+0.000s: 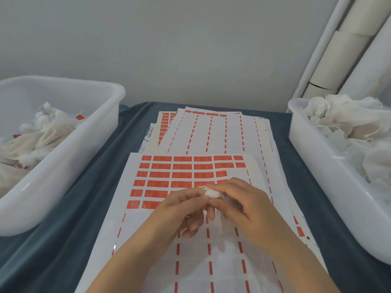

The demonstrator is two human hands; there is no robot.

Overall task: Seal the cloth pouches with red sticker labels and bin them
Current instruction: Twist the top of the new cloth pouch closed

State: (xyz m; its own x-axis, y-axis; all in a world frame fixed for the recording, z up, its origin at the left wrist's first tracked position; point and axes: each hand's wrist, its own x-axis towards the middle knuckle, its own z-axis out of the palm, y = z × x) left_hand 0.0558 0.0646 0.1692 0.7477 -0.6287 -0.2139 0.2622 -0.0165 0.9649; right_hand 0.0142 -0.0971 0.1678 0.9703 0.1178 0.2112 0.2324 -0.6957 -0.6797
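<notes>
Pinching 1 white cloth pouch [212,193], left hand [182,210] and right hand [241,204], above unreadable red sticker labels [182,175].

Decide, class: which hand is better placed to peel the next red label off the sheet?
Probably the left hand. Both hands pinch the pouch above the sheet, but the remaining labels lie mostly left of it, nearest the left fingers. The right hand sits over the peeled side.

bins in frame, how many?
2. One white plastic bin on the left, holding pouches with red labels; one white plastic bin on the right, holding unlabeled pouches. Both are cropped by the frame edges.
</notes>
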